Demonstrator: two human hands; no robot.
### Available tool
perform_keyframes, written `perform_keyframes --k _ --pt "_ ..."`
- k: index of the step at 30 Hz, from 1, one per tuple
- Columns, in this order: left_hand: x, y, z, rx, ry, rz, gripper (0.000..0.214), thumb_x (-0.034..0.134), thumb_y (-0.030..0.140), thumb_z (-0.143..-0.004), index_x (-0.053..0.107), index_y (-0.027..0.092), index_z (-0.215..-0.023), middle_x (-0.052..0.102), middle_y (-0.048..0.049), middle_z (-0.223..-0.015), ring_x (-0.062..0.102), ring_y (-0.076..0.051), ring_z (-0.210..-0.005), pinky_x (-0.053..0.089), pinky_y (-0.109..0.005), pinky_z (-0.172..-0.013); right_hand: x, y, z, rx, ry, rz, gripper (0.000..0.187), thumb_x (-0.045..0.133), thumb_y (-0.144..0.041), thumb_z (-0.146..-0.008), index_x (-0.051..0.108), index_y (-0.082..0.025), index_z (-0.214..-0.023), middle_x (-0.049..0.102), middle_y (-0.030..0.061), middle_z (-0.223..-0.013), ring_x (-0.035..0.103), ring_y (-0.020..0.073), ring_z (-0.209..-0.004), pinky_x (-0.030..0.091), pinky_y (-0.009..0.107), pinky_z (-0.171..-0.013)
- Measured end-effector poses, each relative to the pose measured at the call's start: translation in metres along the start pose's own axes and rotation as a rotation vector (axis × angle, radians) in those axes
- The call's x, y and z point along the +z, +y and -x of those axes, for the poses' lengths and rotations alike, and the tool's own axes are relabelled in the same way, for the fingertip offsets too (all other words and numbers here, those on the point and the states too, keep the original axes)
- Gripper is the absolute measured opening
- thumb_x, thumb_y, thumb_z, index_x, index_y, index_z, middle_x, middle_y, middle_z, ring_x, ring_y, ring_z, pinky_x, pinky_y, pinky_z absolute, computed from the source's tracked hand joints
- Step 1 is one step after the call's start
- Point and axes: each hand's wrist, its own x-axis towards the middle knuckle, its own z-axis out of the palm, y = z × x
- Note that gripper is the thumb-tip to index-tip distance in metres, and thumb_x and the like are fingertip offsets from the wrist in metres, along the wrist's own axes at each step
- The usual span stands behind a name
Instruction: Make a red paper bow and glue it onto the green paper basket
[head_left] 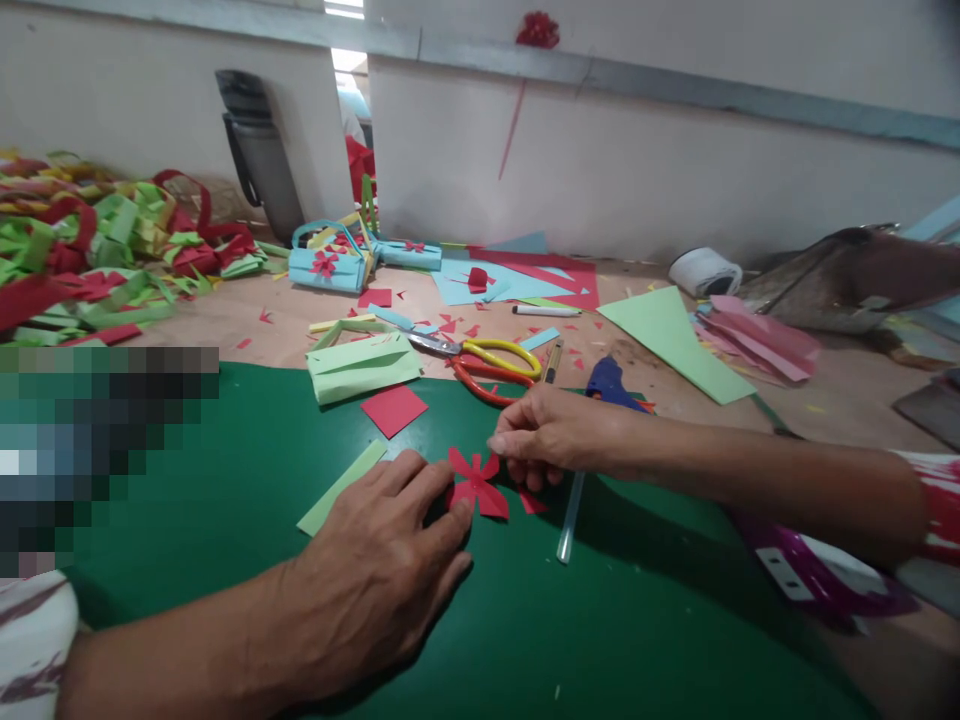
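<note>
A small red paper flower point(477, 486) lies on a dark green sheet point(247, 470). My left hand point(382, 570) rests flat on the sheet with its fingers stretched out, the fingertips pressing the flower's left edge. My right hand point(551, 433) comes in from the right with fingers pinched together at the flower's upper right petal. A clear glue stick point(570, 515) lies just under my right hand. A blue glue gun point(611, 382) sits behind that hand.
Yellow and red scissors point(487, 365), a folded pale green paper point(361, 368), a red square point(394, 409) and a green strip point(341, 487) lie nearby. Blue paper bags point(330, 260) stand at the back. Piled paper loops point(97, 250) fill the left. Pink sheets point(757, 340) and tape roll point(703, 270) are right.
</note>
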Motion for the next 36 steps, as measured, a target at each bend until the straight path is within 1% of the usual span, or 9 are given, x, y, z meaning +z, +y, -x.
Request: perform_keyframes --k 3,6,8,12,15,19,29,33,36 --pt "0.0 0.001 0.0 0.0 0.004 -0.011 0.026 0.039 0.027 -0.094 0.06 0.016 -0.106 0.055 -0.0129 -0.104 0.045 -0.026 -0.087 0.045 -0.043 -0.073 0.006 0.005 0.006 -0.049 0.072 0.025 0.021 0.057 -0.026 -0.082 0.058 -0.015 -0.063 0.055 -0.0031 -0.05 0.049 0.0079 -0.046 0.036 0.019 -0.044" --pt "-0.001 0.001 0.0 -0.008 -0.012 -0.024 0.026 0.039 0.028 -0.094 0.06 0.015 -0.105 0.055 -0.0131 -0.103 0.045 -0.026 -0.086 0.045 -0.043 -0.072 0.012 0.016 0.014 -0.198 0.142 0.097 0.016 0.057 -0.027 -0.079 0.064 -0.016 -0.07 0.057 -0.0032 -0.054 0.048 0.0094 -0.05 0.034 0.021 -0.046" --pt "-0.001 0.002 0.001 -0.012 -0.027 -0.034 0.027 0.04 0.029 -0.094 0.059 0.015 -0.106 0.055 -0.0129 -0.102 0.046 -0.025 -0.085 0.045 -0.042 -0.071 0.017 0.023 0.019 -0.278 0.194 0.146 0.018 0.053 -0.026 -0.081 0.067 -0.017 -0.074 0.061 -0.0023 -0.059 0.052 0.0111 -0.055 0.036 0.022 -0.05" --pt "-0.001 0.003 0.0 -0.016 -0.058 -0.038 0.028 0.041 0.032 -0.094 0.059 0.016 -0.108 0.054 -0.0115 -0.098 0.046 -0.025 -0.084 0.044 -0.043 -0.072 0.029 0.029 0.025 -0.389 0.386 0.272 0.02 0.051 -0.016 -0.08 0.071 -0.017 -0.082 0.068 0.0005 -0.072 0.057 0.013 -0.065 0.039 0.023 -0.061" --pt "-0.001 0.004 0.0 -0.019 -0.063 -0.035 0.027 0.042 0.032 -0.094 0.059 0.017 -0.107 0.055 -0.0116 -0.1 0.046 -0.025 -0.086 0.044 -0.044 -0.074 0.037 0.029 0.023 -0.409 0.5 0.326 0.02 0.053 -0.015 -0.081 0.073 -0.016 -0.079 0.067 0.0011 -0.071 0.057 0.013 -0.064 0.038 0.023 -0.061" --pt "0.0 0.006 -0.001 -0.01 -0.074 -0.038 0.028 0.043 0.035 -0.093 0.06 0.017 -0.106 0.055 -0.0116 -0.1 0.046 -0.025 -0.085 0.043 -0.043 -0.074 0.044 0.03 0.02 -0.407 0.554 0.322 0.02 0.054 -0.018 -0.083 0.073 -0.017 -0.078 0.067 0.001 -0.07 0.056 0.0125 -0.061 0.038 0.024 -0.059" --pt "0.001 0.007 -0.003 -0.012 -0.072 -0.039 0.027 0.044 0.035 -0.092 0.061 0.017 -0.103 0.055 -0.0112 -0.099 0.046 -0.024 -0.084 0.043 -0.042 -0.073 0.046 0.032 0.016 -0.429 0.627 0.271 0.018 0.053 -0.016 -0.082 0.071 -0.018 -0.078 0.071 0.001 -0.077 0.061 0.0147 -0.07 0.041 0.024 -0.065" --pt "0.0 0.008 -0.003 -0.016 -0.074 -0.042 0.028 0.043 0.035 -0.092 0.06 0.017 -0.105 0.055 -0.0118 -0.099 0.046 -0.025 -0.085 0.043 -0.042 -0.074 0.048 0.034 0.012 -0.472 0.654 0.341 0.017 0.054 -0.017 -0.084 0.07 -0.017 -0.078 0.07 0.0023 -0.078 0.06 0.0147 -0.071 0.04 0.024 -0.066" --pt "0.0 0.008 -0.002 -0.014 -0.062 -0.039 0.027 0.043 0.034 -0.093 0.061 0.016 -0.102 0.055 -0.0116 -0.098 0.046 -0.025 -0.085 0.043 -0.042 -0.074 0.052 0.038 0.011 -0.506 0.7 0.471 0.018 0.052 -0.017 -0.086 0.069 -0.015 -0.082 0.068 0.0046 -0.079 0.06 0.0151 -0.072 0.039 0.025 -0.066"
